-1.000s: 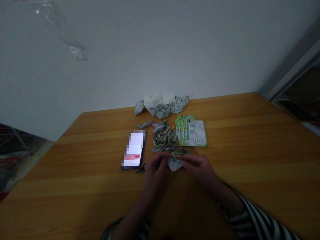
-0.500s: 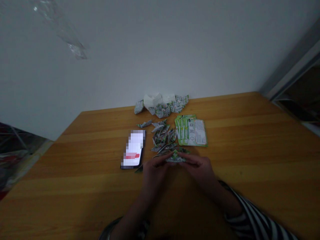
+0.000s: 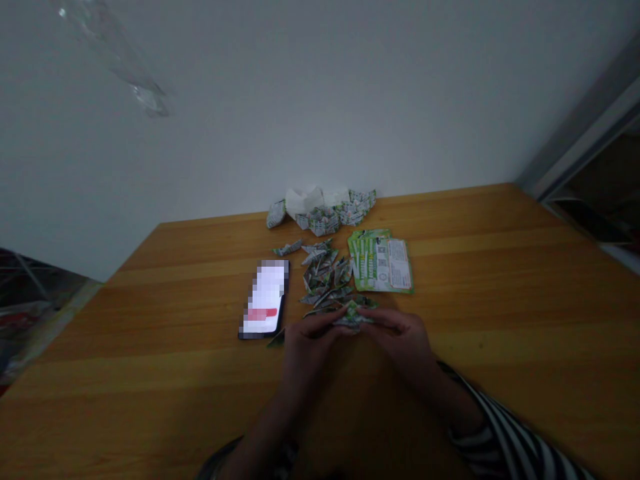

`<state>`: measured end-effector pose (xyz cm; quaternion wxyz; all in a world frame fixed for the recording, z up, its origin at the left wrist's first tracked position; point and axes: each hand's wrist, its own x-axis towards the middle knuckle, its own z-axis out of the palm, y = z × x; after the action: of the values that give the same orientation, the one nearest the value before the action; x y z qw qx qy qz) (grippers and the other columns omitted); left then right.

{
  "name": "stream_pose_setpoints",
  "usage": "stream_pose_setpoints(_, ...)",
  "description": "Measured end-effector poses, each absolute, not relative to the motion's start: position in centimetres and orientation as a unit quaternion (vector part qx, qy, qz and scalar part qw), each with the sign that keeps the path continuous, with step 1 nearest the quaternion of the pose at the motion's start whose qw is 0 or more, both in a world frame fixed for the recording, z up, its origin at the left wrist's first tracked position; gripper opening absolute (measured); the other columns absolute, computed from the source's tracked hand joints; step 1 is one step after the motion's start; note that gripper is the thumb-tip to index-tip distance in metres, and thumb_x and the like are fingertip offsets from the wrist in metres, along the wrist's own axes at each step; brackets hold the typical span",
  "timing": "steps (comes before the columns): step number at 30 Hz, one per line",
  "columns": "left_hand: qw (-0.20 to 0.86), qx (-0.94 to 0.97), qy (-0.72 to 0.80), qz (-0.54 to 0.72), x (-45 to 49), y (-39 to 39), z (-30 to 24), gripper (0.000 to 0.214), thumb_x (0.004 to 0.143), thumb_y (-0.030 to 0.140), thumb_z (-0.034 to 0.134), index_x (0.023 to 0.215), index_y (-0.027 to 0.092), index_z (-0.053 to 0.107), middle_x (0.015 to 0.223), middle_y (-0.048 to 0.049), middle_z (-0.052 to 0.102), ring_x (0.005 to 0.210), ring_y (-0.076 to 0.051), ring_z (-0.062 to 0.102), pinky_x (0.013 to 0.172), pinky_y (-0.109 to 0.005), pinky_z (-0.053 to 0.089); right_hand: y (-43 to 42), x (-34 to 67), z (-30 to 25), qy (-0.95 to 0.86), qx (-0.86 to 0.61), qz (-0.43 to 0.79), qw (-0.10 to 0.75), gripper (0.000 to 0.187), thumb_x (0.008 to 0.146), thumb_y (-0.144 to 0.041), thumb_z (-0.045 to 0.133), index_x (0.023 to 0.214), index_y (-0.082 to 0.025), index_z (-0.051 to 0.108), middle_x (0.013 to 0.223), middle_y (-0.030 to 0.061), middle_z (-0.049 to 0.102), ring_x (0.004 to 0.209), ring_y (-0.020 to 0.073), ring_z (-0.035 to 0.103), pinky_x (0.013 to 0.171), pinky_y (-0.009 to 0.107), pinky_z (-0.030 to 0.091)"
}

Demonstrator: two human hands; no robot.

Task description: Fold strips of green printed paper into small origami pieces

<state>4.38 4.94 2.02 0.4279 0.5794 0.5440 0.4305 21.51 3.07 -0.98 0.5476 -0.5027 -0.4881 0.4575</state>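
A small folded piece of green and white printed paper (image 3: 353, 316) is pinched between both hands, low over the wooden table. My left hand (image 3: 311, 343) grips its left end with thumb and fingers; my right hand (image 3: 401, 335) grips its right end. Just beyond the fingers lies a pile of folded printed paper pieces (image 3: 323, 277), partly hidden by the hands at its near side. Right of that pile rests a fanned stack of flat green and white printed sheets (image 3: 393, 265). The inner faces of the fingers are hidden.
On the left, a phone (image 3: 265, 300) lies with its screen lit and blurred out. Larger folded paper shapes (image 3: 324, 220) and white crumpled tissue (image 3: 304, 201) sit at the table's (image 3: 125, 307) back edge, against the wall. Clear plastic (image 3: 150, 100) hangs on the wall.
Both hands stay in nearly the same place on the folded paper, whose shape between the fingers looks slightly altered. The whole view has shifted a little.
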Motion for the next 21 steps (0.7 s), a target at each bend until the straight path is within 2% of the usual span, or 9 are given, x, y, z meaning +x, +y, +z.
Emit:
stream_pose_setpoints(6,0.502,0.475,0.578,0.434,4.7,5.0,2.1,0.022,0.059,0.018,0.082,0.081,0.021,0.08,0.082,-0.0053,0.078,0.079,-0.024,0.074,0.074,-0.03,0.059,2.9,21.1,-1.2,-0.443,-0.491,0.501,0.558,0.022,0.068,-0.023,0.078,0.09,-0.023,0.078,0.094,0.0058,0.078,0.088,0.0246,0.074,0.085,0.039,0.06)
stream_pose_setpoints(9,0.505,0.475,0.577,0.432,4.6,5.0,2.1,0.022,0.059,0.019,0.083,0.081,0.02,0.08,0.08,-0.0061,0.078,0.077,-0.024,0.074,0.072,-0.031,0.059,2.9,21.0,-1.2,-0.424,-0.486,0.51,0.569,0.022,0.066,-0.024,0.08,0.089,-0.022,0.079,0.094,0.0065,0.077,0.088,0.0251,0.074,0.085,0.04,0.06)
stream_pose_setpoints(13,0.399,0.6,0.535,0.441,4.3,4.8,1.9,0.029,0.067,0.017,0.079,0.095,0.024,0.078,0.09,-0.0058,0.078,0.081,-0.022,0.072,0.076,-0.031,0.058,2.9,21.0,-1.0,-0.437,-0.492,0.5,0.562,0.023,0.067,-0.025,0.08,0.09,-0.022,0.078,0.095,0.007,0.077,0.088,0.0259,0.074,0.084,0.041,0.06)
stream_pose_setpoints(16,0.299,0.701,0.482,0.432,3.9,4.8,1.5,0.034,0.074,0.016,0.073,0.107,0.027,0.074,0.09,-0.0049,0.075,0.078,-0.019,0.07,0.07,-0.027,0.056,2.8,21.2,-0.7,-0.487,-0.503,0.458,0.547,0.023,0.069,-0.023,0.078,0.092,-0.023,0.078,0.094,0.0055,0.077,0.087,0.0253,0.074,0.083,0.039,0.061)
stream_pose_setpoints(21,0.24,0.748,0.461,0.412,3.3,4.7,1.0,0.032,0.082,0.013,0.065,0.108,0.028,0.073,0.088,-0.0041,0.074,0.076,-0.017,0.07,0.067,-0.024,0.054,2.7,21.8,-0.6,-0.579,-0.498,0.357,0.538,0.021,0.075,-0.017,0.07,0.091,-0.027,0.078,0.09,0.0027,0.078,0.081,0.0237,0.075,0.077,0.037,0.062)
